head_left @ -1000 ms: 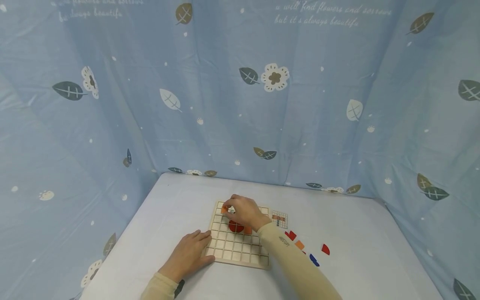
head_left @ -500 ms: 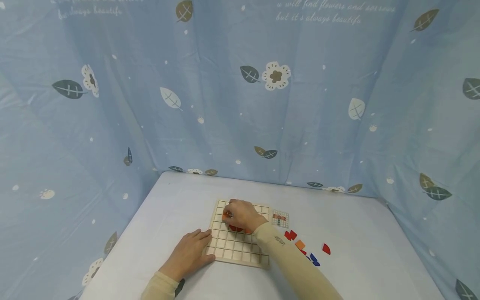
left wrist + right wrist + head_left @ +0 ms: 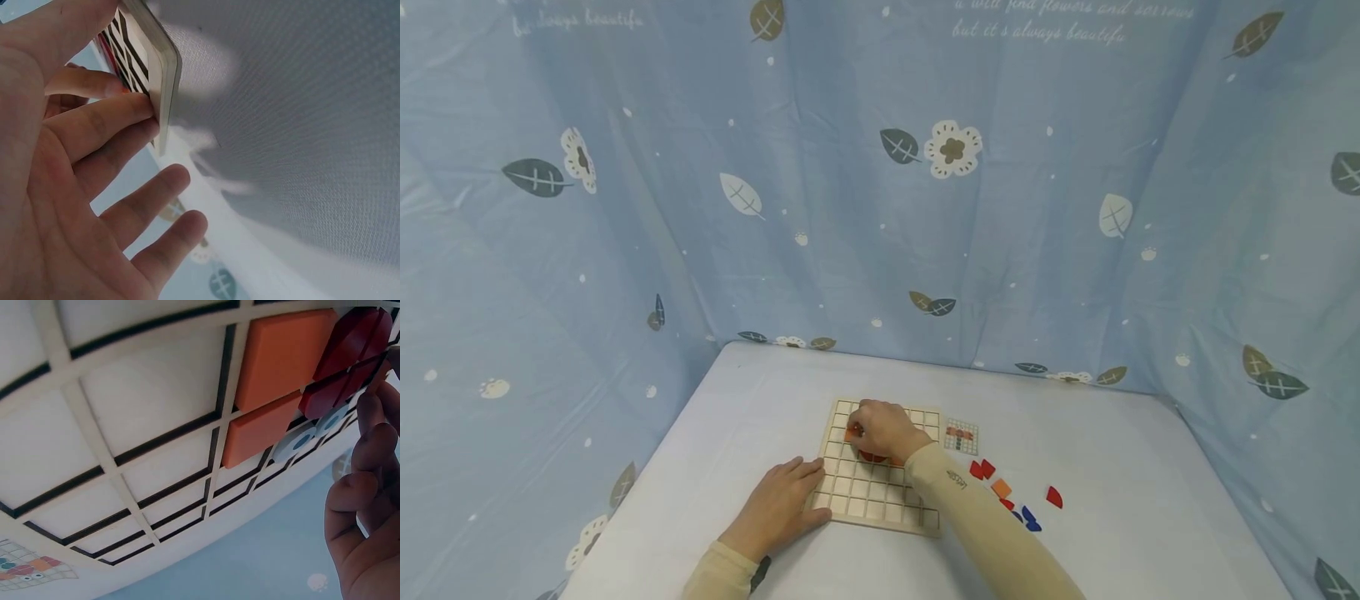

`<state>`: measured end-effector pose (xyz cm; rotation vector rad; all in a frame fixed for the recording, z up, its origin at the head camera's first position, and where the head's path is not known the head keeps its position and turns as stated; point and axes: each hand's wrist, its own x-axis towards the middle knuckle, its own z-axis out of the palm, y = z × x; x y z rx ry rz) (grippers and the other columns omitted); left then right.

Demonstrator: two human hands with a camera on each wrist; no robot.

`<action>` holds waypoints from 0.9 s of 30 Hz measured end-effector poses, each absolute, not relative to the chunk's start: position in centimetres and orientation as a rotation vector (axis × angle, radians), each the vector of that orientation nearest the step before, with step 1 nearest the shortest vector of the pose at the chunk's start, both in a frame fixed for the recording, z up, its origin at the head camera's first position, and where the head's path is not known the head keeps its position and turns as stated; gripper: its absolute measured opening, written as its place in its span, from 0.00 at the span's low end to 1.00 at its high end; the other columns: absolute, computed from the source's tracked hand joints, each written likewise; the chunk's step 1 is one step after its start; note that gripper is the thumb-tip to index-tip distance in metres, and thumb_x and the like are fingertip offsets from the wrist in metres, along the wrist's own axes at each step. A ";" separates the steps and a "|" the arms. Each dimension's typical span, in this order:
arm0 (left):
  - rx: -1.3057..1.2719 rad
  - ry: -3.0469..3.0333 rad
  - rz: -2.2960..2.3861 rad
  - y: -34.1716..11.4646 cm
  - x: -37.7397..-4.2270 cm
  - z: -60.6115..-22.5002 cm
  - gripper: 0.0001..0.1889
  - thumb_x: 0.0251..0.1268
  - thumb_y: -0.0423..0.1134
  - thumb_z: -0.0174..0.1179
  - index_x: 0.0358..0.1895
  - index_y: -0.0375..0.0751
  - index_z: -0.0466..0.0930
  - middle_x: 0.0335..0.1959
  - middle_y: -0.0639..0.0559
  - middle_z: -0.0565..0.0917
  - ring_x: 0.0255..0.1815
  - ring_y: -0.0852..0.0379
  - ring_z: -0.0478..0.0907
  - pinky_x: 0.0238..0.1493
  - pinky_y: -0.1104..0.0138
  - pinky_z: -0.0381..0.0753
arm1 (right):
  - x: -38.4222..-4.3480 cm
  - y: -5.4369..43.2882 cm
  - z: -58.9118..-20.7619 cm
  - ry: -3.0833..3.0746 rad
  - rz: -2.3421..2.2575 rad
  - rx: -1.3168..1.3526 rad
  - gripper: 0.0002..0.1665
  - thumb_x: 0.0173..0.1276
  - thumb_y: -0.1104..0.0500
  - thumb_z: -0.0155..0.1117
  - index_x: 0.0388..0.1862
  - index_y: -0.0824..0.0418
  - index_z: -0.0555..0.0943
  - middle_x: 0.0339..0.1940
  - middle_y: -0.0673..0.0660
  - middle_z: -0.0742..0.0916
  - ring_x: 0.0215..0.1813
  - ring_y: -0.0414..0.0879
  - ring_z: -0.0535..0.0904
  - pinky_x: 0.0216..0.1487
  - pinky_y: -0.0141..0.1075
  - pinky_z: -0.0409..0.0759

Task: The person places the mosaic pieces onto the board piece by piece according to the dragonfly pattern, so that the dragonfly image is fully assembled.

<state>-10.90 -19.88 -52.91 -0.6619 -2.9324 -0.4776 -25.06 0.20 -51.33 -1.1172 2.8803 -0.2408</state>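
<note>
My left hand [image 3: 778,508] lies at the left side of a wooden grid board [image 3: 876,490], its fingers straight, with fingertips touching the edge [image 3: 164,81] in the left wrist view. Over the board's upper left, my right hand [image 3: 886,429] pinches an orange tile [image 3: 849,435] between thumb and fingers, close over the cells. Beside it sit dark red quarter-round tiles [image 3: 353,347], forming a round shape in the grid. Two orange tiles [image 3: 284,356] sit next to the red ones, and two white eye-like tiles [image 3: 295,444] lie above them. The right hand partly hides these pieces in the head view.
A small pattern card [image 3: 962,436] lies right of the board. Loose red tiles [image 3: 988,468], an orange square tile [image 3: 1001,488] and blue tiles [image 3: 1030,517] are scattered farther right. One red quarter-round [image 3: 1055,497] lies apart. A blue patterned curtain [image 3: 820,167] surrounds the white table.
My right hand has moved slightly toward me with the orange tile, from near the board's top left corner down to the cells beside the red shape. The left hand has stayed in place.
</note>
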 end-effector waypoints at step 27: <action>-0.663 -2.913 -0.449 -20.0 -11.0 -53.4 0.31 0.61 0.52 0.71 0.59 0.30 0.82 0.63 0.40 0.81 0.64 0.33 0.75 0.62 0.42 0.75 | -24.8 -0.8 -51.1 2.873 -0.267 -1.021 0.06 0.69 0.47 0.70 0.36 0.45 0.90 0.36 0.41 0.85 0.43 0.38 0.82 0.49 0.38 0.85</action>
